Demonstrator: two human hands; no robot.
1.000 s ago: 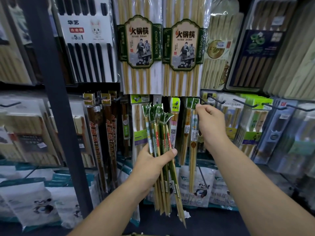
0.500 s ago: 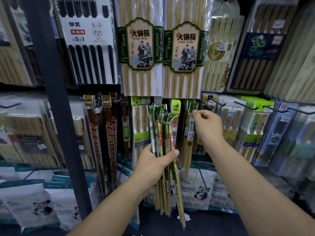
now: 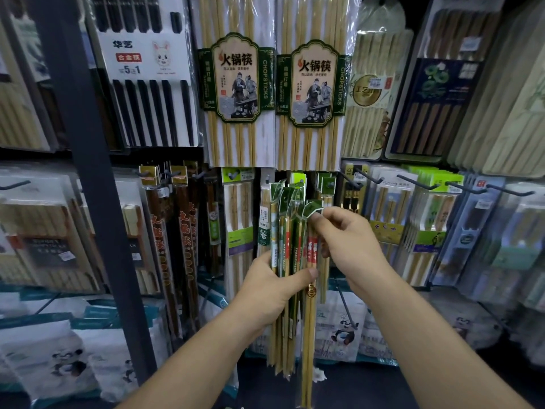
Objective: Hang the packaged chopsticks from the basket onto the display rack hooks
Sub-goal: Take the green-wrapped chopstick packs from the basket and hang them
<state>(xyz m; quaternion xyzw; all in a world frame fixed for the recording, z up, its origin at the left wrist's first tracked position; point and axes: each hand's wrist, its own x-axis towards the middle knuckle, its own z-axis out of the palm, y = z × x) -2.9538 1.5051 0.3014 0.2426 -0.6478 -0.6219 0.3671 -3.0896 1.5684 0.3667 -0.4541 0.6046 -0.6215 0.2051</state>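
Note:
My left hand (image 3: 272, 286) grips a bundle of several slim chopstick packs (image 3: 287, 231) with green header cards, held upright in front of the rack. My right hand (image 3: 346, 242) has its fingers curled on the rightmost pack of the bundle, pinching it just under its green header (image 3: 313, 208). That pack's bamboo sticks hang down below both hands. Behind the bundle, packs with green tops hang on a rack hook (image 3: 327, 184). The basket is out of view.
Two large hot-pot chopstick packs (image 3: 236, 84) hang above. Dark brown long packs (image 3: 182, 246) hang to the left beside a black upright post (image 3: 88, 172). Bare hook tips (image 3: 365, 177) jut out at the right. Panda-print bags (image 3: 343, 335) sit below.
My right hand left the pack hanging on the hook and came down and left to the bundle, taking hold of its rightmost pack. My left hand stayed about level.

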